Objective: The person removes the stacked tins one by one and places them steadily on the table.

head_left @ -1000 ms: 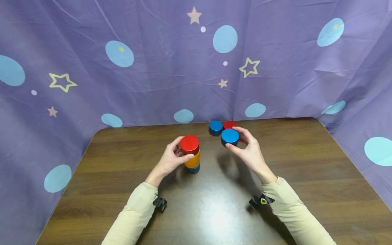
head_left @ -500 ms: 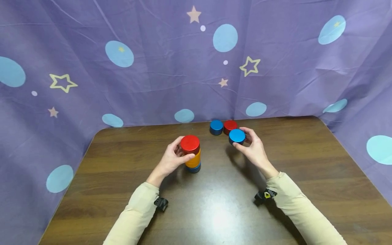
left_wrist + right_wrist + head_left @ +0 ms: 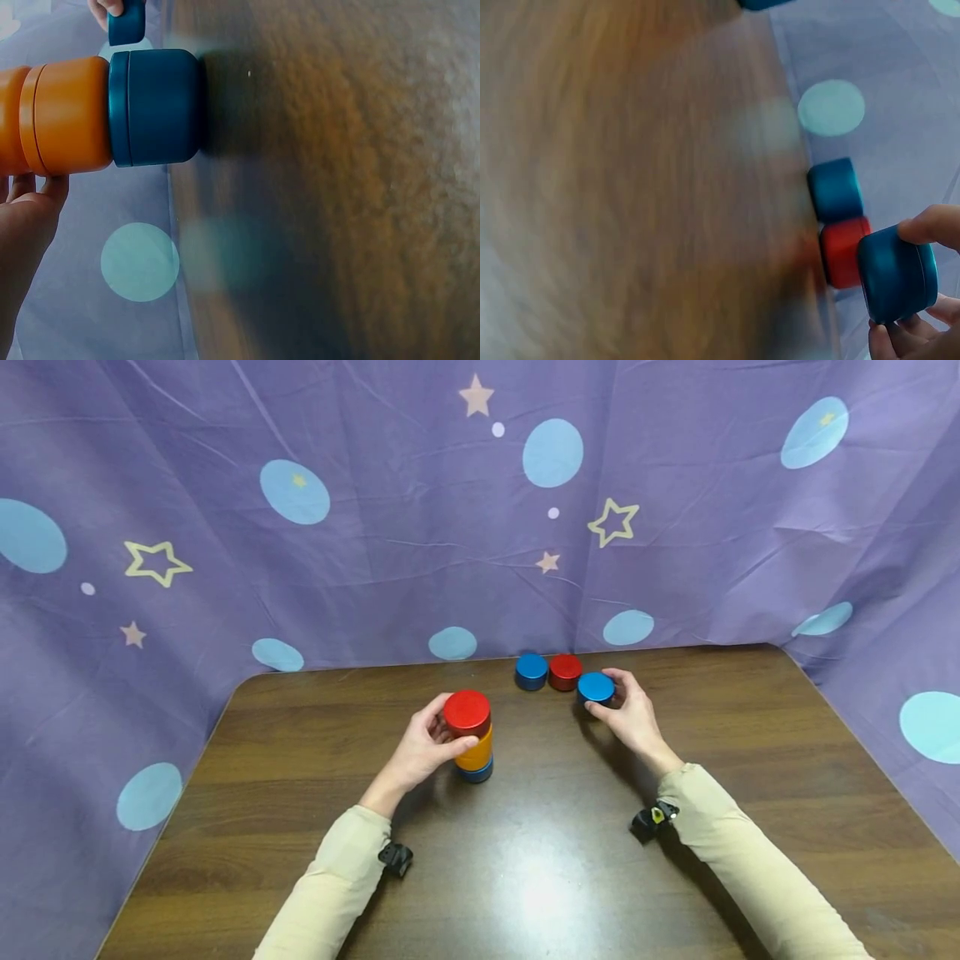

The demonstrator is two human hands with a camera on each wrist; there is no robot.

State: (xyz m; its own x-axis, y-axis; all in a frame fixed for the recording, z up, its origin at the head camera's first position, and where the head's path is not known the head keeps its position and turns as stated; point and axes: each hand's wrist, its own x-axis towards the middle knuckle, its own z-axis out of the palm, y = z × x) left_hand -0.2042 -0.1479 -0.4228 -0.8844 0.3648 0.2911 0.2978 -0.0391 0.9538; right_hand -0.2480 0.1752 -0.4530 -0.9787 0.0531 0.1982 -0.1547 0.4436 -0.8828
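In the head view my left hand (image 3: 416, 753) grips a stack of round tins from its left side. A red tin (image 3: 467, 713) tops the stack, orange (image 3: 474, 752) shows beneath it, and a dark blue tin (image 3: 476, 772) forms the base. From the left wrist, two orange sections (image 3: 71, 116) and the blue base (image 3: 161, 106) are visible. My right hand (image 3: 635, 720) pinches another blue tin (image 3: 596, 687) between thumb and fingers, close over the table. Just left of it sits a red tin (image 3: 566, 672), with a blue tin (image 3: 531, 672) beside that.
The brown wooden table (image 3: 300, 777) ends at its back edge, right behind the row of tins. A purple curtain (image 3: 375, 527) with stars and dots hangs behind and along the sides. Light glares on the tabletop between the forearms.
My right hand has carried its blue tin rightward and lower, from in front of the red tin to its right side, uncovering that red tin. My left hand stays on the stack.
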